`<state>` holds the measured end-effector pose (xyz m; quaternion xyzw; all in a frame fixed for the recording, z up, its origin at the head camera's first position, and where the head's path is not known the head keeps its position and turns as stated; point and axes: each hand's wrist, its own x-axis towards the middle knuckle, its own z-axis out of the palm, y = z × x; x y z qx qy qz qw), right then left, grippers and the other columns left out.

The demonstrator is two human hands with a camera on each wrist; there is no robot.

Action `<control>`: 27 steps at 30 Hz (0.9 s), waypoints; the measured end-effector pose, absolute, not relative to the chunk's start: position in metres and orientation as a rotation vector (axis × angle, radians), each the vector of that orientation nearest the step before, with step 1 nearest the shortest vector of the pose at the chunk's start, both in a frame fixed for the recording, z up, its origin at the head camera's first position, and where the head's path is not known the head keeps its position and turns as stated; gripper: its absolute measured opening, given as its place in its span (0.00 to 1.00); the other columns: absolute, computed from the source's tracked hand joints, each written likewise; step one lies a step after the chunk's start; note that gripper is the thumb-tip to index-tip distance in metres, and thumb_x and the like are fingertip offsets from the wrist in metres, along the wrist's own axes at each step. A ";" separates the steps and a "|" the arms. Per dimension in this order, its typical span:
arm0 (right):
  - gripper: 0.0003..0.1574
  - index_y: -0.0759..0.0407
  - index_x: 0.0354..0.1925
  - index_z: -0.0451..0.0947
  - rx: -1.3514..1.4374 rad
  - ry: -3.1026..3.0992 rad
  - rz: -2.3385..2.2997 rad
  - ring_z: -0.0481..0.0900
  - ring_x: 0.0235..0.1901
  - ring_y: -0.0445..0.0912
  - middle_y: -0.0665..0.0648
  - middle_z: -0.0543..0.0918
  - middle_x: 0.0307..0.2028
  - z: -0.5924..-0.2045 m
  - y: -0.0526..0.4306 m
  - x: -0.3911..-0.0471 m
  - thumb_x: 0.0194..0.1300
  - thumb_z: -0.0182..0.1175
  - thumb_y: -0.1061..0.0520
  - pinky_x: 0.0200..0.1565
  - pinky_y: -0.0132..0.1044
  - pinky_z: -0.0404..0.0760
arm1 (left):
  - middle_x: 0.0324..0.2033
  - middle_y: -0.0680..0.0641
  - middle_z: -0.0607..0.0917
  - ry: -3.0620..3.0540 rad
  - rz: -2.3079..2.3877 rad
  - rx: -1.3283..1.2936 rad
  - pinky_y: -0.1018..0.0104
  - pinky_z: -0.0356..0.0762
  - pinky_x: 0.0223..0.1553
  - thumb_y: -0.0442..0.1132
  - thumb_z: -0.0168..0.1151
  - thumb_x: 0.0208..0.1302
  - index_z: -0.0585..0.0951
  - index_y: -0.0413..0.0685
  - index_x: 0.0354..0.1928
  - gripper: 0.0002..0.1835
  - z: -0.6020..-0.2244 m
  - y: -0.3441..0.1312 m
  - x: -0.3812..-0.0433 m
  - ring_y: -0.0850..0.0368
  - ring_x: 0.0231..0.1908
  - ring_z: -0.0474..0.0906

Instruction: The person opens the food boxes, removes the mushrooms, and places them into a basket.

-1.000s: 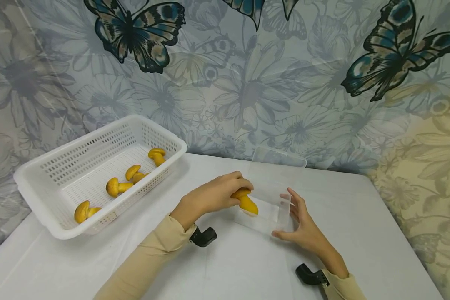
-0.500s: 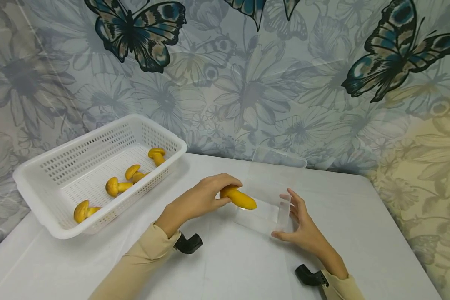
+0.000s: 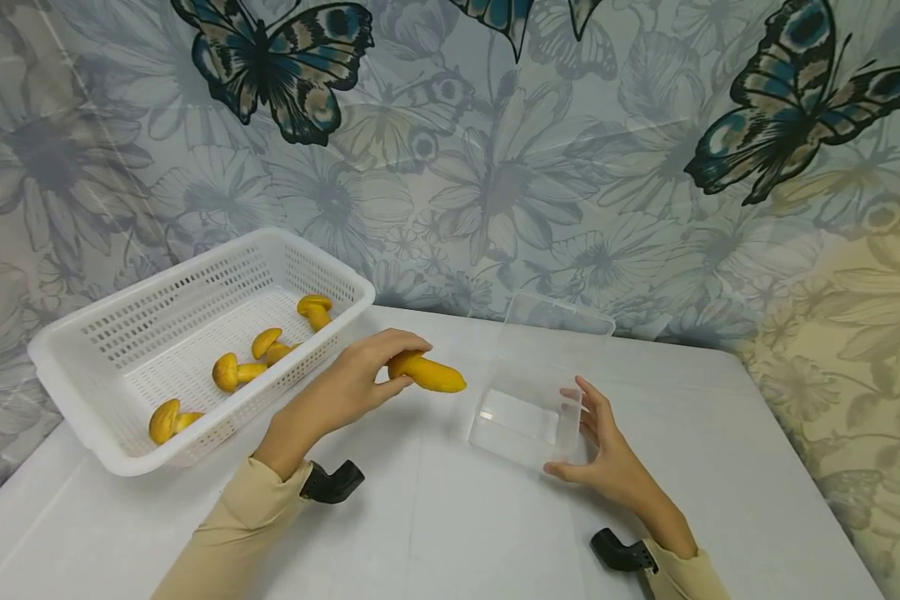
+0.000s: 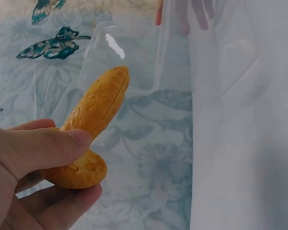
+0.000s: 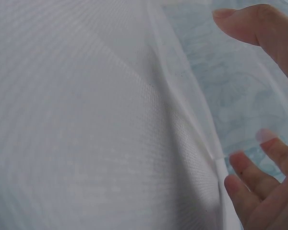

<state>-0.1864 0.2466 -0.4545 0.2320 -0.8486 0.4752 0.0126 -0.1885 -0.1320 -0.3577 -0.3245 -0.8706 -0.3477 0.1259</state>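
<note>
My left hand [image 3: 345, 379] pinches a yellow mushroom [image 3: 433, 375] between thumb and fingers, above the table and left of the clear box. In the left wrist view the mushroom [image 4: 98, 103] has its stem angled up and its cap under the thumb. A clear plastic box [image 3: 506, 446] stands on the table with its hinged lid tipped back. My right hand [image 3: 607, 454] grips the box's right end, thumb at the near side and fingers at the far side. Inside the white basket [image 3: 157, 296] lie several more mushrooms [image 3: 227, 373].
The basket fills the left of the white table [image 3: 450, 533], reaching back near the patterned wall cloth [image 3: 450, 167]. The box's open lid [image 3: 558, 317] leans toward that cloth. Black wrist mounts [image 3: 333, 482] stick out from both sleeves.
My left hand has carried the mushroom out from over the box, leftward toward the basket, and the stem has swung to point more sideways. My right hand and the box have stayed put.
</note>
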 end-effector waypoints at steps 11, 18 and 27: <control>0.79 0.42 0.79 0.36 0.729 -2.648 1.499 0.57 0.70 0.43 0.64 0.61 0.70 -0.453 0.247 -0.187 0.45 0.80 0.62 0.62 0.10 0.56 | 0.49 0.51 0.83 -2.506 -0.991 -0.814 0.68 0.79 0.44 0.27 0.71 0.57 0.79 0.45 0.58 0.25 -0.350 -0.165 -0.176 0.62 0.40 0.73; 0.79 0.42 0.79 0.36 0.730 -2.645 1.509 0.58 0.69 0.37 0.63 0.61 0.70 -0.453 0.248 -0.186 0.45 0.80 0.62 0.62 0.10 0.56 | 0.50 0.49 0.83 -2.534 -0.916 -0.706 0.63 0.81 0.45 0.26 0.70 0.57 0.77 0.45 0.59 0.26 -0.346 -0.186 -0.170 0.59 0.41 0.75; 0.79 0.42 0.79 0.36 0.724 -2.642 1.513 0.57 0.70 0.38 0.63 0.61 0.70 -0.454 0.247 -0.186 0.45 0.80 0.62 0.61 0.10 0.56 | 0.53 0.41 0.82 -2.517 -0.868 -0.550 0.73 0.81 0.43 0.22 0.70 0.54 0.77 0.42 0.58 0.28 -0.337 -0.222 -0.163 0.50 0.45 0.80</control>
